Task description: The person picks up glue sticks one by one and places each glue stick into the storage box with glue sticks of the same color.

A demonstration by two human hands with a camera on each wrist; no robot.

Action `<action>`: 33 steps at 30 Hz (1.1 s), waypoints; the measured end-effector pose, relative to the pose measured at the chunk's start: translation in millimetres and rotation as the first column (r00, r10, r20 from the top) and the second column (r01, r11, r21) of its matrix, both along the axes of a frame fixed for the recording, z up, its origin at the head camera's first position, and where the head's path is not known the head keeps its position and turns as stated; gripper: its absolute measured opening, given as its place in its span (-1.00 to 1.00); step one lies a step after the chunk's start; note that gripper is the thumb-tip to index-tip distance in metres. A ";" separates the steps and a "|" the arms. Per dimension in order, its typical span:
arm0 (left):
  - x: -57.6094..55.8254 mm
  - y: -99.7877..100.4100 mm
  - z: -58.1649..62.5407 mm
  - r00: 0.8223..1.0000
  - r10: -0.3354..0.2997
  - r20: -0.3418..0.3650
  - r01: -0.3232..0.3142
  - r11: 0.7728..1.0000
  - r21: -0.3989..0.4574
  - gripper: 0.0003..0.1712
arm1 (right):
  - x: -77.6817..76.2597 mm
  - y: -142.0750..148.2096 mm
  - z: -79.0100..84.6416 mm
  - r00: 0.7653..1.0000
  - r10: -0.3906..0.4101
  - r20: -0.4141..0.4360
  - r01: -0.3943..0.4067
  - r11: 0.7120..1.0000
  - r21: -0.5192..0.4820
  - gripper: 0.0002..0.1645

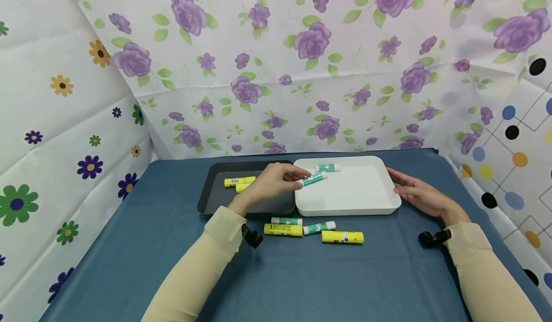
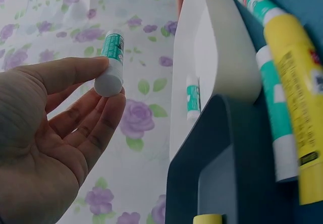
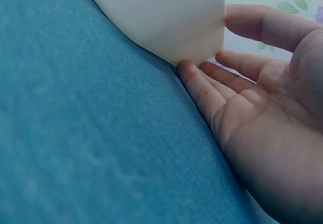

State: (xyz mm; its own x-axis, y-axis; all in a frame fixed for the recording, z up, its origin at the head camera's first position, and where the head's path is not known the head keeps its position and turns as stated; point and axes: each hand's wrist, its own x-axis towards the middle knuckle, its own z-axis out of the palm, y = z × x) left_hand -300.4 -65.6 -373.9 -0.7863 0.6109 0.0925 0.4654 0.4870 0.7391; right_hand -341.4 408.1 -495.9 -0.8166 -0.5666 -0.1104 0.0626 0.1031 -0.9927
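My left hand (image 1: 276,183) pinches a green-and-white glue stick (image 2: 112,62) by its end, over the left part of the white tray (image 1: 349,192). Inside that tray, near its back edge, lies another green glue stick (image 1: 327,167). My right hand (image 1: 424,197) rests its fingertips on the white tray's right side, as the right wrist view also shows. To the left stands a dark grey tray (image 1: 204,192) holding yellow glue sticks (image 1: 239,181), partly hidden behind my left hand.
In front of the trays, on the blue cloth (image 1: 345,283), lie two yellow glue sticks (image 1: 342,237) and two green ones (image 1: 319,227). Behind the table hangs a flowered curtain (image 1: 276,63). A dotted cloth (image 1: 517,178) hangs at the right.
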 end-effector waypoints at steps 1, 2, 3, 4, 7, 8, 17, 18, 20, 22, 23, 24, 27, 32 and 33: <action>-2.6 0.3 0.9 1.000 0.004 -0.002 -0.004 1.000 -0.005 -0.62 | -0.1 0.0 -0.5 1.000 -0.001 0.001 0.001 1.000 -0.001 -0.11; -5.3 0.6 1.5 1.000 0.009 -0.006 -0.009 1.000 -0.008 -0.62 | -0.1 -0.2 -0.6 1.000 0.000 -0.004 0.000 1.000 -0.002 -0.11; -7.7 0.9 2.2 1.000 0.011 -0.005 -0.011 1.000 -0.009 -0.62 | 0.0 -0.3 -0.7 1.000 -0.001 -0.006 0.001 1.000 -0.001 -0.11; -10.1 1.3 3.1 1.000 0.013 -0.003 -0.013 1.000 -0.012 -0.61 | 0.0 -0.4 -0.5 1.000 -0.002 -0.007 0.002 1.000 -0.001 -0.11; -17.2 3.0 4.3 1.000 0.011 0.007 -0.011 1.000 -0.019 -0.61 | 0.2 -0.6 0.1 1.000 -0.002 -0.009 0.002 1.000 0.002 -0.11; -19.4 3.8 4.8 1.000 0.010 0.007 -0.010 1.000 -0.025 -0.61 | 0.2 -0.7 0.3 1.000 -0.001 -0.009 0.001 1.000 0.003 -0.11; -37.8 12.0 10.7 1.000 0.006 0.011 -0.005 0.997 -0.083 -0.61 | 1.1 -0.5 -0.6 1.000 -0.014 -0.003 0.014 1.000 0.008 -0.11; -39.7 13.2 10.9 1.000 0.008 0.013 -0.007 0.996 -0.093 -0.61 | 1.2 -0.5 -0.8 1.000 -0.013 -0.004 0.013 1.000 0.007 -0.11; -43.5 16.4 12.0 1.000 0.011 0.019 -0.009 0.993 -0.114 -0.61 | 1.6 -0.3 -0.6 1.000 -0.010 -0.003 0.010 1.000 0.001 -0.11; -47.1 20.1 12.6 1.000 0.012 0.029 -0.009 0.992 -0.123 -0.60 | 2.0 -0.3 -0.1 1.000 -0.004 -0.006 0.004 1.000 -0.007 -0.11; -49.1 22.0 12.5 0.999 0.010 0.034 -0.005 0.992 -0.125 -0.60 | 2.3 -0.3 0.0 1.000 -0.001 -0.007 0.001 1.000 -0.010 -0.11; -51.1 23.8 12.3 0.999 0.009 0.042 -0.004 0.992 -0.124 -0.59 | 2.4 -0.3 0.2 1.000 0.003 -0.010 -0.004 1.000 -0.012 -0.11; -56.9 29.1 11.0 0.998 0.004 0.069 0.004 0.994 -0.110 -0.59 | 3.0 -0.6 0.6 1.000 0.014 -0.015 -0.014 1.000 -0.013 -0.11; -64.6 37.3 9.4 0.998 -0.004 0.068 0.013 0.990 -0.138 -0.59 | 2.4 -1.0 0.9 1.000 0.007 -0.008 -0.007 1.000 -0.005 -0.11; -66.0 39.3 9.3 0.998 -0.005 0.066 0.015 0.989 -0.145 -0.60 | 2.2 -0.7 1.0 1.000 0.003 -0.007 -0.003 1.000 -0.005 -0.11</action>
State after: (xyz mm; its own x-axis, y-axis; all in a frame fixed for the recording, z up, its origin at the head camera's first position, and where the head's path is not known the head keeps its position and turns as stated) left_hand -366.3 -26.3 -364.6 -0.7816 0.6218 -0.0489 0.4241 0.5872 0.6894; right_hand -339.2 407.4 -494.9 -0.8154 -0.5698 -0.1024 0.0557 0.0988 -0.9936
